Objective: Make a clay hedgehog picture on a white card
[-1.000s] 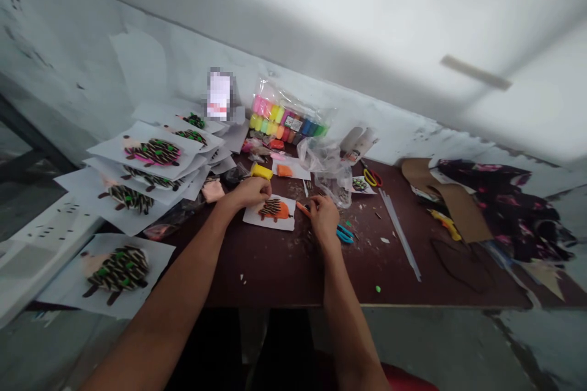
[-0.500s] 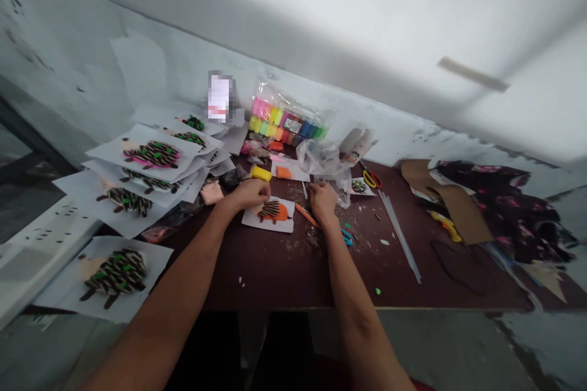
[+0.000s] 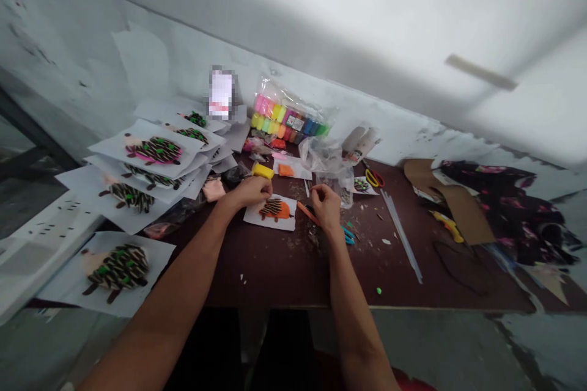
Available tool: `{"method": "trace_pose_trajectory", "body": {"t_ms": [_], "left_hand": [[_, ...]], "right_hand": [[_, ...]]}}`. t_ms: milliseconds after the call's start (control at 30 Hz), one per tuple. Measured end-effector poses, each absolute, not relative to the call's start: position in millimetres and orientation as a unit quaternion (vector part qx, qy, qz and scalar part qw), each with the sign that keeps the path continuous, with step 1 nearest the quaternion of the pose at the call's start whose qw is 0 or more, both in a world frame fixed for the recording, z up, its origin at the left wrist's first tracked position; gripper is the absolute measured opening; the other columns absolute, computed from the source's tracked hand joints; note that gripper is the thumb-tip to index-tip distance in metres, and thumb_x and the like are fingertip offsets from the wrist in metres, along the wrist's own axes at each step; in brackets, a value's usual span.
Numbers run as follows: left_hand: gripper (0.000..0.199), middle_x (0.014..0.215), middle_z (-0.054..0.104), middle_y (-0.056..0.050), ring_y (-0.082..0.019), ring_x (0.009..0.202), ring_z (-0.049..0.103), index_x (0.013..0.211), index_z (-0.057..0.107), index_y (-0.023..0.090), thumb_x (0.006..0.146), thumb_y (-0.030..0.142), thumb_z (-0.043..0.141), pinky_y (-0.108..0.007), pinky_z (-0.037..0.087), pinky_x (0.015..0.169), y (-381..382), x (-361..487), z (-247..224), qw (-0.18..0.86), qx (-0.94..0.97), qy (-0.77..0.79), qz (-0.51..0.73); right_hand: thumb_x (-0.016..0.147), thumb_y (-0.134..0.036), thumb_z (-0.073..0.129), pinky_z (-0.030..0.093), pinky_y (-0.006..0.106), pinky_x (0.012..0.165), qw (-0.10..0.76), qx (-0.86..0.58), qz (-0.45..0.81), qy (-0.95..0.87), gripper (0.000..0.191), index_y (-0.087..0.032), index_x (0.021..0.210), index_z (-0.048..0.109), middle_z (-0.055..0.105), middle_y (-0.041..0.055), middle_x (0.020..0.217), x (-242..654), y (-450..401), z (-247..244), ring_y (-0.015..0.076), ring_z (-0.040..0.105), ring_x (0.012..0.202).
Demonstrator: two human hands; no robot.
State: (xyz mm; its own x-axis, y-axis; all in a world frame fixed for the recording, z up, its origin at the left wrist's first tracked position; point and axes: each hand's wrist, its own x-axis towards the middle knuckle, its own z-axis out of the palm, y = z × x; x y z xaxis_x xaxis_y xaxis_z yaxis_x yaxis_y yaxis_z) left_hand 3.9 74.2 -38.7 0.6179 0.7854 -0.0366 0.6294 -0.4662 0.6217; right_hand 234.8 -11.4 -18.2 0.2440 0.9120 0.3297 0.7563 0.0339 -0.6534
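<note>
A white card with an orange clay hedgehog (image 3: 284, 210), its back striped with dark and pale sticks, lies on the dark table between my hands. Over the card's upper left corner is my left hand (image 3: 255, 190), its fingers curled together; what they hold, if anything, is hidden. My right hand (image 3: 326, 203) is just right of the card with thumb and fingertips pinched, and anything between them is too small to make out. An orange-handled tool (image 3: 306, 211) lies between the card and this hand. Blue-handled scissors (image 3: 348, 236) lie partly behind my right wrist.
Finished hedgehog cards (image 3: 156, 148) are stacked at the left. A pack of coloured clay (image 3: 290, 117) leans on the wall near a yellow tub (image 3: 263, 171). Glue sticks (image 3: 403, 238), red-and-yellow scissors (image 3: 373, 177) and a yellow glue gun (image 3: 447, 226) lie to the right.
My right hand has lifted slightly from the tabletop beside the orange-handled tool, fingertips now pinched and turned toward the card. My left hand has barely moved. The view has shifted slightly.
</note>
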Motion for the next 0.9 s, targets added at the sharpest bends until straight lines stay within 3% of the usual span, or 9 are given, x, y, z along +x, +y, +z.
{"method": "trace_pose_trajectory", "body": {"t_ms": [167,267,400,500,700,900], "left_hand": [[0.017,0.085,0.072,-0.005,-0.017,0.078,0.062,0.081,0.072,0.017,0.074,0.018,0.057,-0.025,0.042,0.067,74.5,3.8,-39.0,0.313,0.844,0.416,0.131],[0.016,0.084,0.072,-0.004,-0.017,0.077,0.062,0.081,0.071,0.017,0.074,0.019,0.057,-0.025,0.041,0.066,73.7,3.4,-38.7,0.311,0.843,0.418,0.134],[0.018,0.085,0.072,-0.004,-0.017,0.079,0.063,0.081,0.071,0.017,0.073,0.019,0.055,-0.025,0.042,0.067,72.7,2.9,-37.1,0.305,0.849,0.411,0.132],[0.020,0.086,0.073,-0.004,-0.017,0.079,0.063,0.082,0.072,0.017,0.073,0.019,0.054,-0.024,0.043,0.067,73.0,2.5,-36.4,0.302,0.852,0.407,0.130],[0.020,0.086,0.073,-0.004,-0.017,0.079,0.063,0.083,0.072,0.018,0.073,0.019,0.055,-0.024,0.043,0.067,73.3,2.1,-36.4,0.299,0.852,0.408,0.137],[0.019,0.086,0.073,-0.003,-0.016,0.078,0.063,0.082,0.072,0.018,0.073,0.017,0.056,-0.024,0.044,0.068,71.6,2.4,-34.2,0.307,0.846,0.415,0.135]], "right_hand": [[0.082,-0.029,0.053,0.041,0.025,0.060,0.468,-0.620,0.203,-0.596,0.021,-0.017,0.081,0.069,0.064,0.0006,0.069,208.1,-36.4,-20.4,0.0145,0.054,0.062],[0.087,-0.028,0.049,0.044,0.025,0.063,0.458,-0.607,0.215,-0.612,0.024,-0.017,0.089,0.070,0.064,0.0013,0.073,194.5,-45.3,-23.0,0.0147,0.055,0.064],[0.093,-0.023,0.045,0.049,0.028,0.078,0.414,-0.576,0.191,-0.678,0.031,-0.018,0.109,0.071,0.068,0.0069,0.094,184.8,-52.4,-26.8,0.0176,0.062,0.085],[0.094,-0.020,0.045,0.049,0.030,0.084,0.395,-0.559,0.175,-0.707,0.031,-0.018,0.114,0.069,0.069,0.0088,0.099,181.6,-56.9,-30.6,0.0188,0.063,0.091],[0.093,-0.022,0.054,0.048,0.029,0.079,0.347,-0.556,0.143,-0.742,0.015,-0.019,0.088,0.069,0.069,0.0045,0.083,180.2,-61.3,-34.6,0.0183,0.061,0.080],[0.096,-0.018,0.047,0.046,0.030,0.087,0.280,-0.557,0.113,-0.773,0.024,-0.021,0.092,0.070,0.068,0.0053,0.092,177.2,-61.4,-31.9,0.0183,0.061,0.088]]}}
